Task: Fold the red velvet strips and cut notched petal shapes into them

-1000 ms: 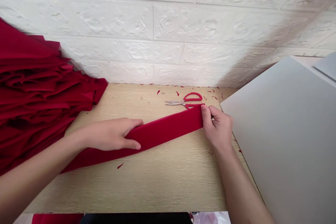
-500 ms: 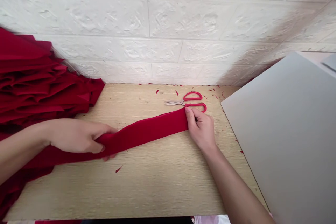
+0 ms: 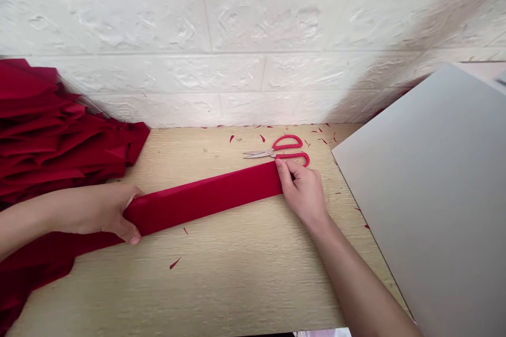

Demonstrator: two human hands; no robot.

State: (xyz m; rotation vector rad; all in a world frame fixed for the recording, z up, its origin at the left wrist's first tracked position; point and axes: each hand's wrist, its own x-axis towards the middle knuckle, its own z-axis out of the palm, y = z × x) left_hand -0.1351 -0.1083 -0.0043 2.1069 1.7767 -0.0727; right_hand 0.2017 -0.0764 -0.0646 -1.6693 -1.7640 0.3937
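Note:
A long folded strip of dark red fabric (image 3: 209, 191) stretches flat and taut across the table between my two hands. My right hand (image 3: 302, 189) pinches its right end, thumb on top, just below the scissors. Farther left, my left hand (image 3: 105, 210) grips the strip around its width, thumb at the lower edge; its other fingers are mostly hidden behind the cloth. From there the strip runs left under my forearm towards more red fabric. Red-handled scissors (image 3: 290, 156) lie beyond the strip, blades pointing left and slightly parted.
A big heap of folded red fabric (image 3: 59, 131) fills the left side by the white brick-patterned wall (image 3: 245, 21). A grey-white panel (image 3: 430, 184) slants up on the right. Small red scraps (image 3: 174, 263) are scattered over the light wooden table (image 3: 237, 274).
My left hand has slid left along the strip, which now lies straighter and smoother. The right hand keeps its pinch on the end. The view has shifted slightly.

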